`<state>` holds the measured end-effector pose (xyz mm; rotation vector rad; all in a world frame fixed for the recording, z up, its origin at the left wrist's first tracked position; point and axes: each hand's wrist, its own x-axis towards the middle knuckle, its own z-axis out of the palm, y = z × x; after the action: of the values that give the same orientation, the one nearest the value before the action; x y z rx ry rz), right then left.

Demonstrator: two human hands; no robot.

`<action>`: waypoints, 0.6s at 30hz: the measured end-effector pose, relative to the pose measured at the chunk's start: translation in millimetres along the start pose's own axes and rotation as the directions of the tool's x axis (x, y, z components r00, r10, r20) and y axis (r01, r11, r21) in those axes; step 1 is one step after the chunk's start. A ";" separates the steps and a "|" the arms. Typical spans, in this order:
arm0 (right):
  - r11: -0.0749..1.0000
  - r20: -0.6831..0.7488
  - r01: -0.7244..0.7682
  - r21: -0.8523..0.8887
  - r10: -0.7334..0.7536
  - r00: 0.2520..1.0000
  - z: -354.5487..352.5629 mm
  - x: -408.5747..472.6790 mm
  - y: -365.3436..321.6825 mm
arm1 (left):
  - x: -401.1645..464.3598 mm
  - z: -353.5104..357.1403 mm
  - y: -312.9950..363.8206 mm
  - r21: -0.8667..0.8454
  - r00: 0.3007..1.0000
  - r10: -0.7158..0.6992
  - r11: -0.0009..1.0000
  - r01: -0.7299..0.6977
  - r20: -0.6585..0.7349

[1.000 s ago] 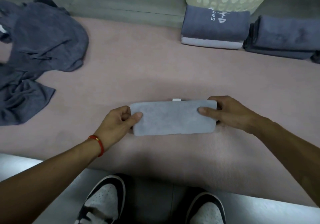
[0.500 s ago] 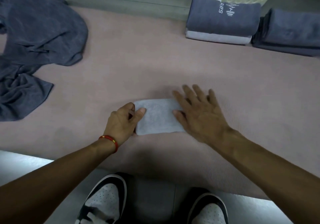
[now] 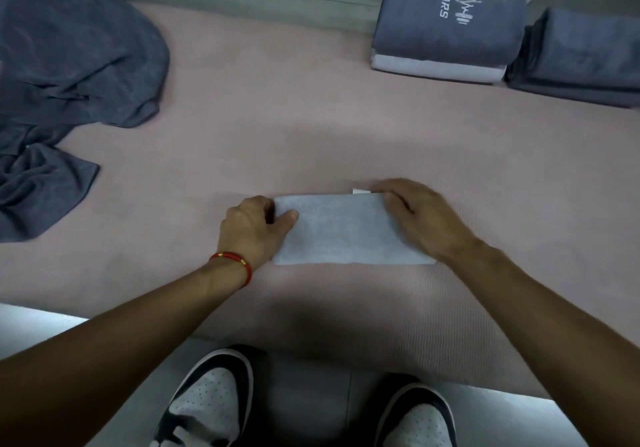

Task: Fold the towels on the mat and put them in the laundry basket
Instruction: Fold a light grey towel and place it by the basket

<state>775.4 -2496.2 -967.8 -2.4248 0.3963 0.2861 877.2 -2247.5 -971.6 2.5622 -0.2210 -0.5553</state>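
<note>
Head view shows the left hand point(image 3: 254, 230) pinching the left end of the small light-grey folded towel point(image 3: 341, 230) on the pink mat point(image 3: 311, 117), thumb on top. The right hand point(image 3: 420, 219) covers the right end, its fingers curled at the edge, though whether they clamp it cannot be told. A neat fold likely needs both ends brought together square, edges matched before pressing flat.

Right hand point(image 3: 420, 219): half a second ago it lay flat, fingers spread, over the towel's middle; now it is at the right end, fingers curled on the far corner.
Towel point(image 3: 341, 230): more of its top shows again, white tag point(image 3: 360, 191) visible at far edge.
</note>
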 end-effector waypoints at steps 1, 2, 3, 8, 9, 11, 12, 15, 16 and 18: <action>1.000 -0.056 -0.031 -0.007 0.030 0.998 -5.7 -5.3 5.6 | 1.7 -0.5 -0.2 -0.024 1.000 -0.022 0.999 0.022 0.011; 0.997 -0.121 -0.071 -0.039 0.066 0.991 -7.0 -13.5 10.8 | 3.0 -0.7 -0.1 -0.060 0.999 -0.043 0.997 0.044 0.020; 0.988 -0.181 -0.132 -0.086 0.114 0.977 -5.2 -23.2 12.3 | 4.0 -0.8 0.4 -0.101 0.997 -0.071 0.992 0.073 0.028; 0.896 -0.231 -0.439 0.062 0.441 0.867 1.6 -33.3 -12.2 | 6.7 -1.1 4.3 -0.202 0.990 -0.132 0.969 0.140 0.052; 0.872 -0.203 -0.479 0.096 0.489 0.848 0.5 -30.3 -13.6 | 7.4 -1.6 2.9 -0.223 0.987 -0.142 0.962 0.156 0.074; 0.839 -0.160 -0.519 0.164 0.541 0.825 -0.1 -25.9 -12.0 | 9.7 -3.5 -0.9 -0.300 0.979 -0.161 0.934 0.192 0.125; 0.815 -0.133 -0.532 0.229 0.568 0.812 -0.7 -25.2 -11.2 | 10.0 -5.1 -2.8 -0.358 0.974 -0.167 0.909 0.212 0.154; 0.659 0.018 -0.543 0.520 0.628 0.778 -7.8 -22.0 -6.0 | 8.2 -12.3 -2.6 -0.495 0.958 -0.167 0.827 0.265 0.233; 0.600 0.082 -0.543 0.587 0.624 0.777 -12.7 -22.3 -5.8 | 7.3 -15.2 -1.9 -0.530 0.950 -0.160 0.799 0.283 0.267; 0.486 0.183 -0.536 0.690 0.599 0.779 -21.2 -24.3 -4.0 | 5.5 -21.6 -1.0 -0.593 0.923 -0.137 0.730 0.340 0.360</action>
<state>756.4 -2501.8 -942.0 -1.4526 1.1405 0.2459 891.5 -2238.5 -956.9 1.8216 0.1942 -0.9291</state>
